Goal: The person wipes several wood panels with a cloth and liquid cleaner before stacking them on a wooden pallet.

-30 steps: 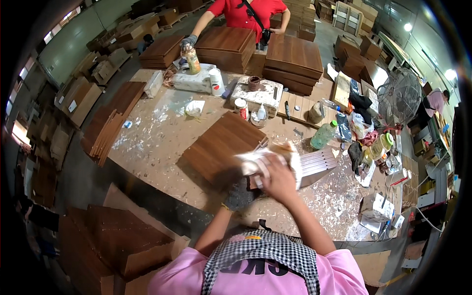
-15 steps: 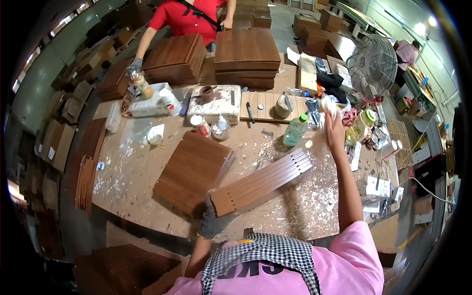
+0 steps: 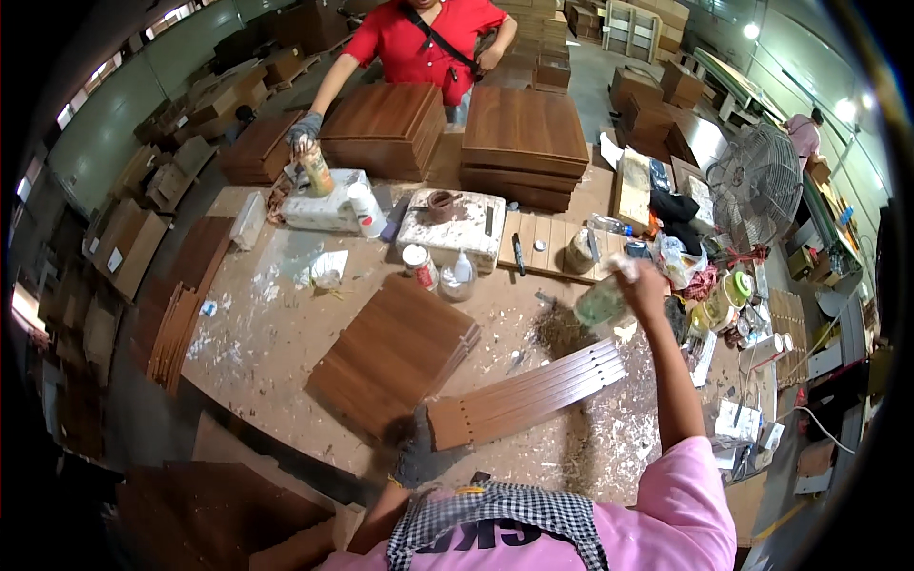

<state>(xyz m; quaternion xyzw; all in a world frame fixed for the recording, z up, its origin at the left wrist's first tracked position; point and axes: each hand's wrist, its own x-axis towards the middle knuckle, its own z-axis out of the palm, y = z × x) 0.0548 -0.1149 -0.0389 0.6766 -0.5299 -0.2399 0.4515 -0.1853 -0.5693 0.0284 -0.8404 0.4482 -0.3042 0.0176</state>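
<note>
My left hand, in a dark grey glove, is closed on the near left end of a row of narrow brown wooden strips with small dark holes at their ends. Beside them lies a stack of brown wooden panels. My bare right hand is closed around a crumpled white cloth and the top of a clear bottle with green liquid. The bottle tilts, its neck toward my hand; its cap is hidden.
A co-worker in a red shirt stands across the table, a gloved hand on a container. Panel stacks line the far side. Small bottles stand mid-table. A large fan is at the right.
My right hand has come from beside the bottle onto its top with the cloth, and the upright bottle is now tilted. My left hand stays at the strips. The view has shifted.
</note>
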